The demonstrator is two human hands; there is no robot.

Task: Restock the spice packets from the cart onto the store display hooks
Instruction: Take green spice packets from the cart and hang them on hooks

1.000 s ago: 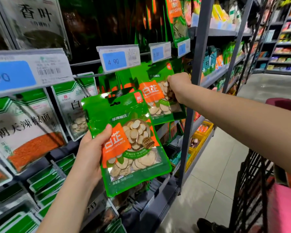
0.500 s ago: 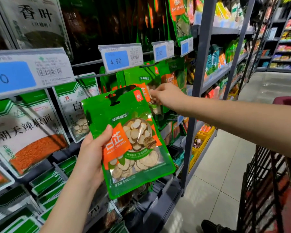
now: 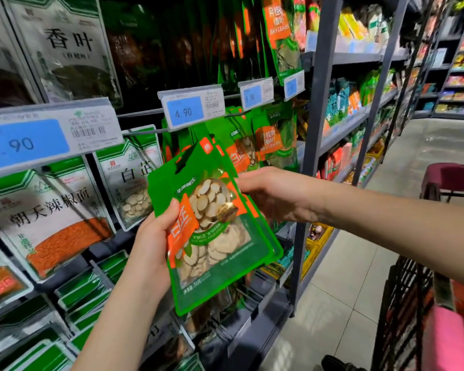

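Spice packet (image 3: 217,236) gripped by left hand (image 3: 150,250), right edge pinched by right hand (image 3: 273,194), long axis near upright, hang-hole end up, tilted left

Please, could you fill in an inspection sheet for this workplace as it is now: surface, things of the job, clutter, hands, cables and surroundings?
Surface: no table; hook display hung with packets, price tag 4.90 in front.
Job's things: green packet of pale slices, tilted, off the hook; matching packets hang behind the tag; cart at right.
Clutter: yellow crate low on the shelving.
Hands: left hand grips the packet's left edge; right hand at its right edge, grip unclear.
Cables: nothing seen.
Surroundings: tiled floor, stocked aisle shelves.
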